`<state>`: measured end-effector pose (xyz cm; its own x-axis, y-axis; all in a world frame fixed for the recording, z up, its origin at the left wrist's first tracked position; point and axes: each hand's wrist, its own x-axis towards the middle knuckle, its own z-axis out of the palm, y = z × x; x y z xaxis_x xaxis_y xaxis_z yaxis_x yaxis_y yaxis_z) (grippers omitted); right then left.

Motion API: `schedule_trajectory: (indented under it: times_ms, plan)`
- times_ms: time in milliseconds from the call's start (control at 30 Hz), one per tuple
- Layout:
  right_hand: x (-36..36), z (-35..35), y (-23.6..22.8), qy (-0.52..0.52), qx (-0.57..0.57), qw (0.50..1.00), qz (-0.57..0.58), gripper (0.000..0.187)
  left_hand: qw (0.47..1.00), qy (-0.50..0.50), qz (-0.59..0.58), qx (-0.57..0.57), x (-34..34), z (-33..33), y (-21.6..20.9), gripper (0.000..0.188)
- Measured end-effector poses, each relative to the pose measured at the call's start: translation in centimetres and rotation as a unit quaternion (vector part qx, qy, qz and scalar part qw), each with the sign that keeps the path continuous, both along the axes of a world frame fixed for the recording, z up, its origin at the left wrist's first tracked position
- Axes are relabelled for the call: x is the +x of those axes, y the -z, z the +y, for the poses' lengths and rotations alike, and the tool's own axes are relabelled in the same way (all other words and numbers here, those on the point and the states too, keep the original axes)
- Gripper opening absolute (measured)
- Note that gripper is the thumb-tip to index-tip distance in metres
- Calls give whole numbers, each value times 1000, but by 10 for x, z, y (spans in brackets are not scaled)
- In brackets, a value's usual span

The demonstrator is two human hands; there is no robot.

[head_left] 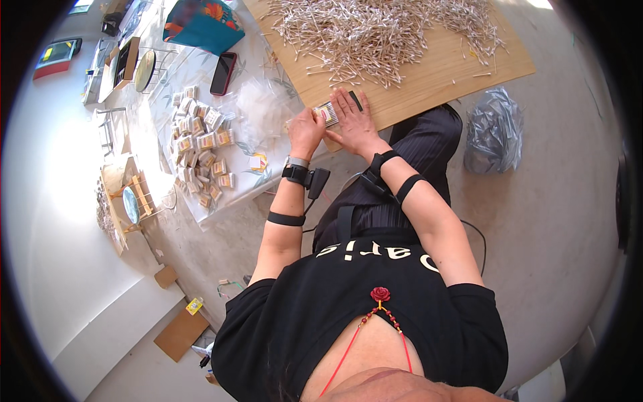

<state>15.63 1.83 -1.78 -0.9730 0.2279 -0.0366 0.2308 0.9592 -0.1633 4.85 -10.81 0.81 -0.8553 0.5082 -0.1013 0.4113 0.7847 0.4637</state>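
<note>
At the near edge of the wooden board, my left hand (306,134) is closed, its fingers gripping one end of a small clear pack of cotton swabs (326,113). My right hand (358,127) lies with fingers stretched out flat over the pack's other end. A black strip-like piece (355,101) shows beside its fingertips; the rest of it is hidden. Beyond both hands a big loose heap of cotton swabs (375,43) covers much of the board (429,94).
To the left, a cloth-covered table (221,204) bears many filled swab packs (201,137), clear empty bags (261,107), a phone (223,74) and a teal floral bag (204,25). A grey plastic-lined bin (494,130) stands on the floor at right.
</note>
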Motion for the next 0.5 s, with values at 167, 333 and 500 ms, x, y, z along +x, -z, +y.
schedule_trajectory:
  times_ms: [167,333,500]
  plan:
    - [0,-2,0,-16,41,999,-25,100,1000,3,13,-2,1,1,0,30]
    - [-3,-6,6,-5,45,999,-17,99,1000,9,25,-5,2,5,1,29]
    - [-4,-14,9,-2,28,1000,-4,97,999,11,32,-5,4,7,1,25]
